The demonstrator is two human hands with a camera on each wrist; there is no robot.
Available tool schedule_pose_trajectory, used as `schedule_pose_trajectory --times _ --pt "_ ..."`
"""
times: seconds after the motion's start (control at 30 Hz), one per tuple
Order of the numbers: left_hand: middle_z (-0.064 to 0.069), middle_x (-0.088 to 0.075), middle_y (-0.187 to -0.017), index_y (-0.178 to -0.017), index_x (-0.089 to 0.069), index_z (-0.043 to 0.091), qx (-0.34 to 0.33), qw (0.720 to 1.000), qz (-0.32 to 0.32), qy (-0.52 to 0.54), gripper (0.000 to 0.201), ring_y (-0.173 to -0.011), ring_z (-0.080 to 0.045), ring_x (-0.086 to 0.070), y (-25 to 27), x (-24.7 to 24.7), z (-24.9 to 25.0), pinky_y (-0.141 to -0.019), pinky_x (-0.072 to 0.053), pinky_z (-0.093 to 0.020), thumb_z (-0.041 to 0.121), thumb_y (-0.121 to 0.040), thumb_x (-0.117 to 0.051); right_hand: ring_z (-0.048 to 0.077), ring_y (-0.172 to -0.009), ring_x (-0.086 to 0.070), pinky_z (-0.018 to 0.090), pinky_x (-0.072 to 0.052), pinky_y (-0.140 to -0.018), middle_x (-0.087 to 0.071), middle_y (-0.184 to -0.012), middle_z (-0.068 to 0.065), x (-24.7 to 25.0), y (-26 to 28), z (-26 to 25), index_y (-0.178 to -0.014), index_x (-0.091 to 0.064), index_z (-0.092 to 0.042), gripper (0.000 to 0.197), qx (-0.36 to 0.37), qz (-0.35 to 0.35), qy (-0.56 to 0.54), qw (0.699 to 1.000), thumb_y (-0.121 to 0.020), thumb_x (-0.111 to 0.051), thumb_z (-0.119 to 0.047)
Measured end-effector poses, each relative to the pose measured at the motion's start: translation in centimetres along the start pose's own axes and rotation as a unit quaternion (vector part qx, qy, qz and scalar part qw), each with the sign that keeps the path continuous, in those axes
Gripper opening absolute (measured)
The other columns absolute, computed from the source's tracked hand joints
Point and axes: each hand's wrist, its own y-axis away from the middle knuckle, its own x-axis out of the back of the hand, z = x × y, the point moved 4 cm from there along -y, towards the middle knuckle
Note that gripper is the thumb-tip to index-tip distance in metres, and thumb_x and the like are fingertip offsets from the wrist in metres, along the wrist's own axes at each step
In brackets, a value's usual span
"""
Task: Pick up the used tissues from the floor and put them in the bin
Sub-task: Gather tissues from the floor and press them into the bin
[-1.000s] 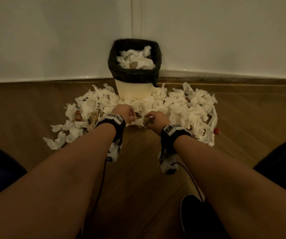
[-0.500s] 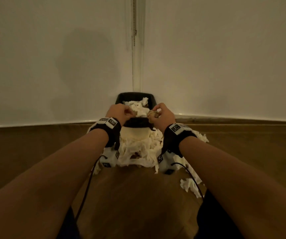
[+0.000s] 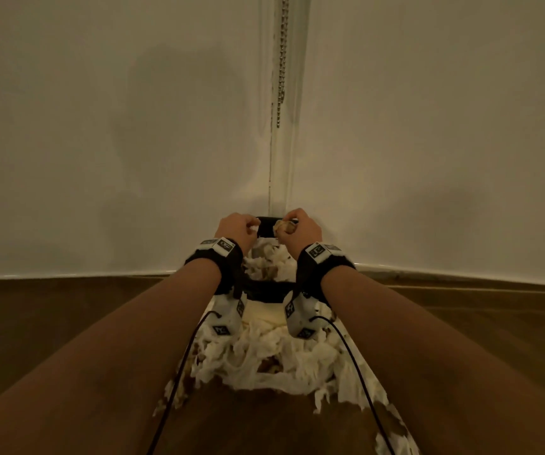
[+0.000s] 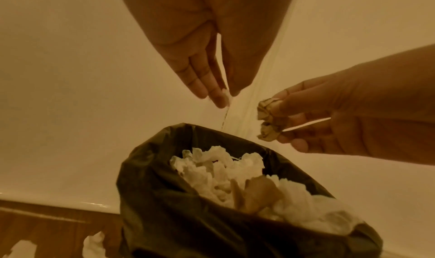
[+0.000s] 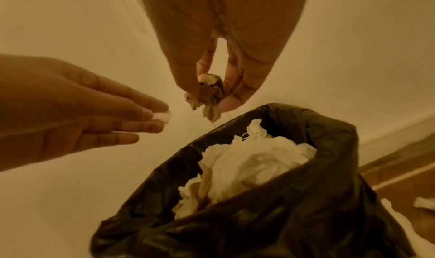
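Both hands hover over the bin (image 4: 164,197), a pale bin with a black liner in the wall corner, heaped with white tissues (image 4: 223,172). My left hand (image 4: 223,96) pinches a small white tissue scrap (image 4: 227,98) between thumb and fingertips. My right hand (image 5: 212,94) pinches a crumpled brown-stained tissue (image 5: 208,92) just above the liner's far rim. In the head view the left hand (image 3: 238,228) and right hand (image 3: 297,228) sit side by side over the bin's rim (image 3: 266,289). A pile of used tissues (image 3: 274,359) lies on the floor in front of the bin.
White walls meet in a corner right behind the bin, where a bead chain (image 3: 282,60) hangs. The wooden floor (image 3: 67,323) stretches left and right. Cables from the wrist cameras trail down over the tissue pile.
Both hands have lifted from the floor pile up to above the bin, each carrying its tissue. The head view has tilted up towards the wall.
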Motion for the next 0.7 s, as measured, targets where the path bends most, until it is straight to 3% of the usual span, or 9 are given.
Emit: schedule_pose_trajectory --times 0.1,0.17,0.27,0.4,0.57,0.63,0.7 --pt "-0.010 -0.058 -0.127 -0.132 -0.052 0.017 -0.006 1.000 -0.022 0.005 0.043 -0.112 -0.027 -0.057 -0.6 -0.9 -0.4 -0.095 -0.043 -0.028 0.009 -0.090 -0.049 0.030 -0.102 -0.062 0.038 -0.053 -0.087 -0.062 -0.118 0.012 -0.7 -1.0 0.5 -0.129 -0.050 -0.021 0.046 -0.002 -0.044 0.032 0.998 -0.085 -0.062 -0.025" --pt "-0.009 -0.058 -0.126 -0.133 -0.050 0.019 -0.009 1.000 -0.011 0.008 0.044 -0.110 -0.026 -0.057 -0.4 -0.8 -1.0 -0.092 -0.043 -0.027 0.010 -0.089 -0.052 0.030 -0.107 -0.060 0.036 -0.051 -0.092 -0.057 -0.126 0.013 -0.6 -0.9 0.8 -0.135 -0.046 -0.020 0.054 -0.004 -0.045 0.033 0.998 -0.084 -0.064 -0.022" --pt "-0.007 -0.060 -0.120 -0.126 -0.055 0.018 0.006 0.999 0.027 0.036 0.037 -0.102 -0.023 -0.060 1.1 0.0 -2.5 -0.086 -0.043 -0.024 0.014 -0.089 -0.054 0.026 -0.105 -0.058 0.026 -0.044 -0.084 -0.059 -0.119 0.012 0.1 0.7 0.9 -0.129 -0.051 -0.018 0.045 0.006 -0.005 0.027 1.000 -0.085 -0.063 -0.023" --pt "-0.005 -0.063 -0.113 -0.122 -0.056 0.018 0.053 0.992 0.078 0.078 0.031 -0.094 -0.023 -0.062 5.4 1.6 -5.8 -0.080 -0.045 -0.025 0.018 -0.091 -0.051 0.015 -0.083 -0.057 0.024 -0.043 -0.072 -0.061 -0.104 0.006 0.1 4.9 -0.3 -0.116 -0.058 -0.018 0.028 0.041 0.026 0.000 0.999 -0.089 -0.059 -0.024" --pt "-0.011 -0.065 -0.107 -0.118 -0.058 0.016 0.153 0.983 0.086 0.058 0.028 -0.095 -0.028 -0.062 12.7 2.1 -13.0 -0.083 -0.051 -0.032 0.018 -0.092 -0.048 0.004 -0.065 -0.049 0.024 -0.042 -0.067 -0.052 -0.072 -0.009 -4.1 11.5 -0.2 -0.108 -0.059 -0.017 0.020 0.054 -0.040 -0.016 0.998 -0.089 -0.058 -0.022" --pt "-0.010 -0.064 -0.113 -0.118 -0.059 0.016 0.183 0.980 0.073 0.012 0.028 -0.098 -0.027 -0.061 15.4 2.0 -16.2 -0.082 -0.049 -0.031 0.017 -0.091 -0.050 0.004 -0.068 -0.050 0.026 -0.045 -0.069 -0.051 -0.074 -0.011 -6.5 13.1 0.1 -0.108 -0.059 -0.017 0.019 0.035 -0.077 -0.001 0.996 -0.090 -0.058 -0.023" --pt "-0.010 -0.063 -0.115 -0.118 -0.059 0.017 0.205 0.977 0.047 -0.013 0.029 -0.091 -0.023 -0.061 18.1 1.4 -18.9 -0.074 -0.047 -0.029 0.016 -0.091 -0.050 0.014 -0.082 -0.058 0.029 -0.050 -0.077 -0.061 -0.086 -0.003 -9.0 14.1 -0.4 -0.110 -0.059 -0.017 0.020 0.038 -0.121 0.021 0.992 -0.091 -0.057 -0.023"
